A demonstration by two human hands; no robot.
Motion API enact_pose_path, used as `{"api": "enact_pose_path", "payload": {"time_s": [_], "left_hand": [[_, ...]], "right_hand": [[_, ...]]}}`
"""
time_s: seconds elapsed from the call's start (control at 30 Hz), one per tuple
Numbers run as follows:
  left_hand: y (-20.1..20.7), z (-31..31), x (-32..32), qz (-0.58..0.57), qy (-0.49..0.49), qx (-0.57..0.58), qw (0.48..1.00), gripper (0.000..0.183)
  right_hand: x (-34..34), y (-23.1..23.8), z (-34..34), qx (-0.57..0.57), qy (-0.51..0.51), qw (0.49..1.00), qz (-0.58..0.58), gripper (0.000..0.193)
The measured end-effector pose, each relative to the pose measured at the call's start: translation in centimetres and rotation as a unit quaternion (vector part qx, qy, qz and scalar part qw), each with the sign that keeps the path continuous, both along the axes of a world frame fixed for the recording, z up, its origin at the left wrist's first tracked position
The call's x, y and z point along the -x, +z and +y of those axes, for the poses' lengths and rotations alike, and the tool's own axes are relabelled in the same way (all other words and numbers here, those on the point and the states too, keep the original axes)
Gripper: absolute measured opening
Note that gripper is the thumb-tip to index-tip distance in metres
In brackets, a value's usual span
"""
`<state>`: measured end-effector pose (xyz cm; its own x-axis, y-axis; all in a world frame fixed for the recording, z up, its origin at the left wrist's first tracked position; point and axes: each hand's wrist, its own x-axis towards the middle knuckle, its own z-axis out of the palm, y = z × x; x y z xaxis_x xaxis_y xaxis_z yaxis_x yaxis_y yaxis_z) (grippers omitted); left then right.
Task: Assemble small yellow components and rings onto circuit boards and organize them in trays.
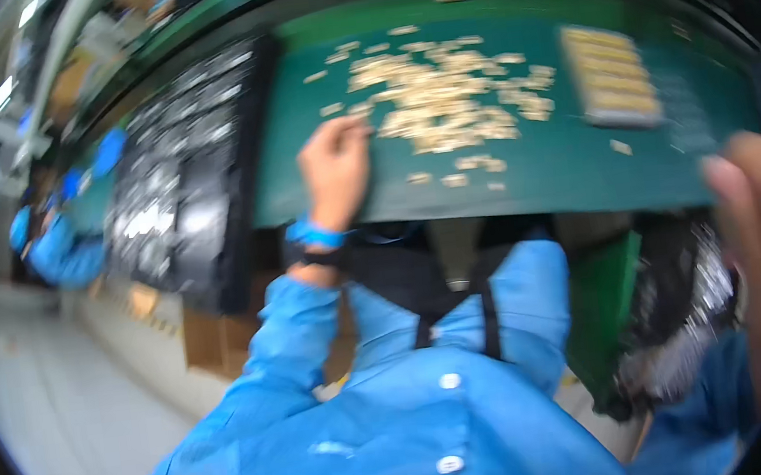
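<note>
Green benchtop (pixel 300 186) ran under & past the L fingers, w/ a black tray (pixel 246 131) of shiny stuff to their L. Pile of small pale pcs (pixel 439 95) spread just R of them; shallow tray of yellowish rows (pixel 623 123) sat farther R, nearer the R fingers. L hand (pixel 335 169) was at pile's L edge, fingers bent, nearly together; couldn't tell if gripping a pc. R hand (pixel 757 204) blurred, far R; opening & hold unclear. Lone pc (pixel 620 147) lay L of its fingers.

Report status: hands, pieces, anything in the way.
Left hand at left edge of pale pieces, grip unclear. Right hand far right, blurred. No obstruction visible.
</note>
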<state>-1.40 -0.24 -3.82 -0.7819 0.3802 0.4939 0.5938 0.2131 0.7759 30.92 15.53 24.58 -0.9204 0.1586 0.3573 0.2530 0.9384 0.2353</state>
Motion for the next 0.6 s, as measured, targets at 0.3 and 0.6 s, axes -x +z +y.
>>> {"api": "enact_pose_path", "payload": {"time_s": [0.3, 0.6], "left_hand": [[-1.7, -6.4, 4.5, -0.015, 0.005, 0.042, 0.999, 0.021], [-1.7, -3.0, 2.6, -0.044, -0.005, 0.061, 0.997, 0.026]], "right_hand": [[13.2, -23.0, 6.9, 0.65, 0.153, 0.735, 0.114, 0.034], [14.0, -28.4, 6.6, 0.499, 0.031, 0.797, 0.339, 0.027]]}}
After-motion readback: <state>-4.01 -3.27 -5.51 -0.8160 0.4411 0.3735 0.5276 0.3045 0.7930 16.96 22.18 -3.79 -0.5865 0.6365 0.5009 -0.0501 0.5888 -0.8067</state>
